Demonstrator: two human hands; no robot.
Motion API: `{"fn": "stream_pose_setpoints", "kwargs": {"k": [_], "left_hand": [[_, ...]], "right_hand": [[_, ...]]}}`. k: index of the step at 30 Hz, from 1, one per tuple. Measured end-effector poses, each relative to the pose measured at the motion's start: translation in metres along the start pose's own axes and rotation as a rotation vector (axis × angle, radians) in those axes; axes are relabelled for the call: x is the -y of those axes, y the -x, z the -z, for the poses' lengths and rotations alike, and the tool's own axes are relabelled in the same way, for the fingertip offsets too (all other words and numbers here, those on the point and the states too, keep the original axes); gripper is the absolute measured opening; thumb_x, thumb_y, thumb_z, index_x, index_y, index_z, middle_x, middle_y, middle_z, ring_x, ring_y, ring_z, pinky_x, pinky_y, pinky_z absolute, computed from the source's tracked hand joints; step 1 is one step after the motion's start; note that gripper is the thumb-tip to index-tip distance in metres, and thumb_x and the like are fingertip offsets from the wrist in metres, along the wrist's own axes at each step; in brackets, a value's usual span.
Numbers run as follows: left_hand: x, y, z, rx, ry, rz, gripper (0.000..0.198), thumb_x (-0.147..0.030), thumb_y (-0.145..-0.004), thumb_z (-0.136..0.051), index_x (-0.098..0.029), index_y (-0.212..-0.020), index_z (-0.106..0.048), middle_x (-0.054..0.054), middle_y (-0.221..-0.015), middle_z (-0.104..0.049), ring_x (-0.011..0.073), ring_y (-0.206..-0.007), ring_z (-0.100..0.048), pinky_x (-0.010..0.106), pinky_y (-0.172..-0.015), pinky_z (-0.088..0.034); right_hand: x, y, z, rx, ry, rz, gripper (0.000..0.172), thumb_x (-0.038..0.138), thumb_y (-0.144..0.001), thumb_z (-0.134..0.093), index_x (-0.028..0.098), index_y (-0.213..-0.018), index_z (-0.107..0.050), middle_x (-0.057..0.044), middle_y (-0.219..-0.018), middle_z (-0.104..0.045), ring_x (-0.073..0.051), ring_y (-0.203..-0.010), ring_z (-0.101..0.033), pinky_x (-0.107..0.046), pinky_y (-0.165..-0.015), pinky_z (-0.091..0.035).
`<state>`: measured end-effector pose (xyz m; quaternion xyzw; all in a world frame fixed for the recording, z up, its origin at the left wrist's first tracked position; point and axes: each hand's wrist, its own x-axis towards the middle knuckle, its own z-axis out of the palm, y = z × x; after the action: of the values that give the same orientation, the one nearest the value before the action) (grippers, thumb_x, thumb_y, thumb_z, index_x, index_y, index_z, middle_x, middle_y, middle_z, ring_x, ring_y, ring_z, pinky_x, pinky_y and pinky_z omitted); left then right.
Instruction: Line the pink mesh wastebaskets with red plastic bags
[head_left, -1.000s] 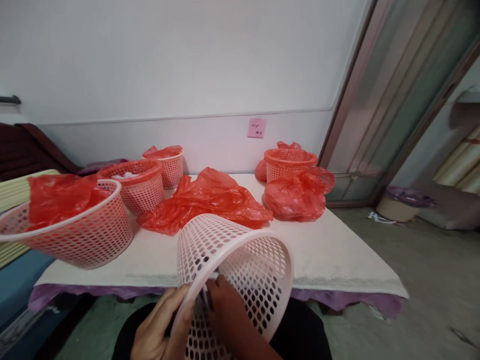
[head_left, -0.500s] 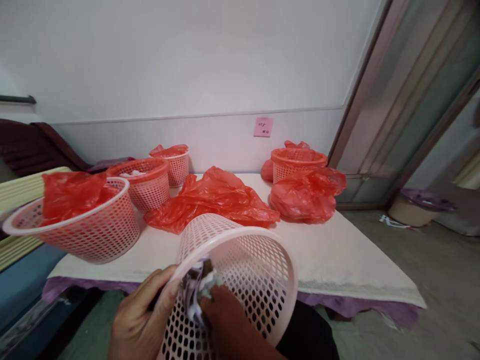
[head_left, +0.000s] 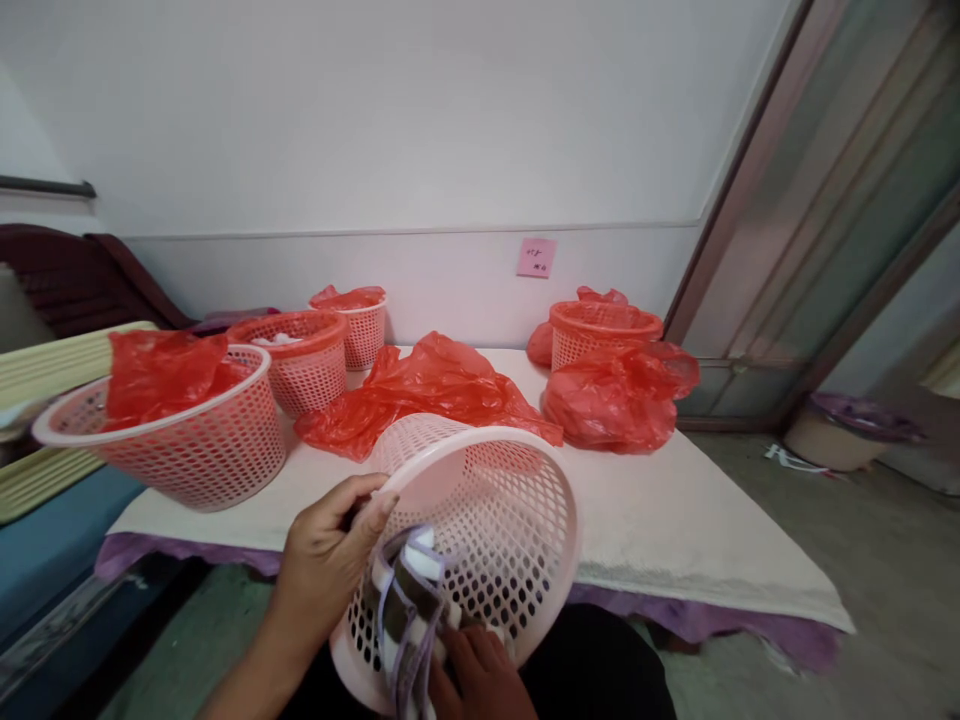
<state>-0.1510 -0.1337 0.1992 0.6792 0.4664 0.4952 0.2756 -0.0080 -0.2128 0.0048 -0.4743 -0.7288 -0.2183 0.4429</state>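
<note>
A pale pink plastic mesh basket (head_left: 517, 500) lies tipped on its side at the table's near edge, its mouth facing me. My left hand (head_left: 330, 535) is closed on the left part of its rim, thumb over the lip. In the basket's mouth, my right hand (head_left: 480, 670) is closed on a bundle of white and brown cloth strips with purple edges (head_left: 411, 605). The strips hang over the lower rim. What the right fingertips press on is partly hidden behind the bundle.
A crumpled red plastic bag (head_left: 442, 385) lies just behind the basket. More mesh baskets with red bags, one (head_left: 225, 455) nearest, stand on the left. At right are a red basket (head_left: 566, 345) and a knotted red bag (head_left: 611, 405). A pink note (head_left: 536, 258) is on the wall.
The bundle of strips has come toward me, from inside the basket to its lower rim, with my right hand. The basket's mouth has shifted slightly left; my left hand still grips its rim.
</note>
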Motion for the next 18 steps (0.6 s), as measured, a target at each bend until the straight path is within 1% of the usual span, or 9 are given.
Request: {"fn": "stream_pose_setpoints", "kwargs": {"k": [2,5,7,9,10,11,14,16,18], "left_hand": [[0.0,0.005,-0.002,0.003,-0.025,-0.039,0.025,-0.043,-0.084,-0.062,-0.023,-0.095,-0.07,-0.003,-0.077,-0.068,0.0103,-0.07,-0.061,0.018,-0.064,-0.049],[0.01,0.028,-0.007,0.038,-0.089,-0.011,0.029,-0.044,-0.085,-0.061,-0.025,-0.106,-0.066,-0.002,-0.089,-0.07,0.0116,-0.079,-0.064,0.018,-0.071,-0.05],[0.023,0.051,-0.013,0.052,-0.108,0.077,0.033,-0.047,-0.084,-0.06,-0.027,-0.111,-0.065,-0.002,-0.092,-0.072,0.0137,-0.083,-0.067,0.018,-0.071,-0.053],[0.036,0.071,-0.02,0.004,-0.092,0.128,0.036,-0.047,-0.087,-0.055,-0.027,-0.117,-0.062,0.0,-0.1,-0.074,0.0156,-0.09,-0.069,0.02,-0.076,-0.055],[0.042,0.078,-0.022,-0.024,-0.114,0.107,0.035,-0.046,-0.088,-0.054,-0.028,-0.117,-0.062,0.0,-0.105,-0.074,0.016,-0.093,-0.07,0.021,-0.079,-0.056],[0.047,0.082,-0.022,-0.051,-0.144,0.073,0.034,-0.044,-0.089,-0.053,-0.028,-0.116,-0.063,0.0,-0.109,-0.074,0.0162,-0.097,-0.069,0.022,-0.082,-0.055],[0.053,0.079,-0.016,-0.109,-0.249,-0.037,0.028,-0.04,-0.089,-0.053,-0.028,-0.112,-0.066,0.0,-0.11,-0.074,0.015,-0.096,-0.07,0.019,-0.082,-0.054],[0.052,0.072,-0.009,-0.157,-0.26,-0.062,0.026,-0.038,-0.09,-0.053,-0.028,-0.11,-0.066,-0.001,-0.106,-0.075,0.0132,-0.092,-0.07,0.017,-0.08,-0.054],[0.048,0.065,-0.006,-0.2,-0.239,-0.079,0.024,-0.036,-0.09,-0.053,-0.029,-0.109,-0.066,-0.002,-0.104,-0.075,0.0118,-0.09,-0.07,0.016,-0.079,-0.054]], "right_hand": [[0.004,-0.005,-0.005,-0.016,-0.007,0.001,0.029,0.012,-0.087,-0.039,0.023,-0.095,-0.064,-0.005,-0.065,-0.063,-0.02,-0.059,-0.056,-0.031,-0.054,-0.049],[0.01,-0.021,0.0,0.017,-0.178,-0.119,0.031,0.017,-0.088,-0.04,0.024,-0.107,-0.063,-0.006,-0.071,-0.064,-0.021,-0.062,-0.058,-0.029,-0.052,-0.05],[0.013,-0.037,0.009,0.1,-0.355,-0.233,0.042,0.025,-0.086,-0.047,0.024,-0.127,-0.054,-0.01,-0.092,-0.068,-0.023,-0.078,-0.064,-0.031,-0.061,-0.056],[0.015,-0.051,0.017,0.161,-0.512,-0.316,0.061,0.03,-0.082,-0.055,0.021,-0.141,-0.041,-0.014,-0.116,-0.065,-0.027,-0.1,-0.065,-0.036,-0.079,-0.057],[0.016,-0.056,0.019,0.201,-0.585,-0.335,0.064,0.03,-0.082,-0.056,0.021,-0.142,-0.039,-0.015,-0.122,-0.063,-0.028,-0.106,-0.064,-0.038,-0.084,-0.056],[0.016,-0.058,0.02,0.248,-0.628,-0.351,0.06,0.028,-0.085,-0.055,0.021,-0.142,-0.04,-0.014,-0.122,-0.064,-0.026,-0.106,-0.065,-0.036,-0.085,-0.056],[0.012,-0.053,0.014,0.409,-0.492,-0.36,0.038,0.023,-0.095,-0.042,0.017,-0.13,-0.054,-0.008,-0.106,-0.071,-0.015,-0.086,-0.069,-0.022,-0.07,-0.056],[0.001,-0.047,0.009,0.487,-0.306,-0.289,0.03,0.023,-0.092,-0.048,0.016,-0.116,-0.064,-0.008,-0.096,-0.072,-0.017,-0.078,-0.068,-0.026,-0.065,-0.055],[-0.014,-0.045,0.006,0.567,-0.121,-0.172,0.029,0.018,-0.081,-0.062,0.017,-0.109,-0.069,-0.011,-0.091,-0.071,-0.025,-0.078,-0.067,-0.035,-0.066,-0.056]]}}
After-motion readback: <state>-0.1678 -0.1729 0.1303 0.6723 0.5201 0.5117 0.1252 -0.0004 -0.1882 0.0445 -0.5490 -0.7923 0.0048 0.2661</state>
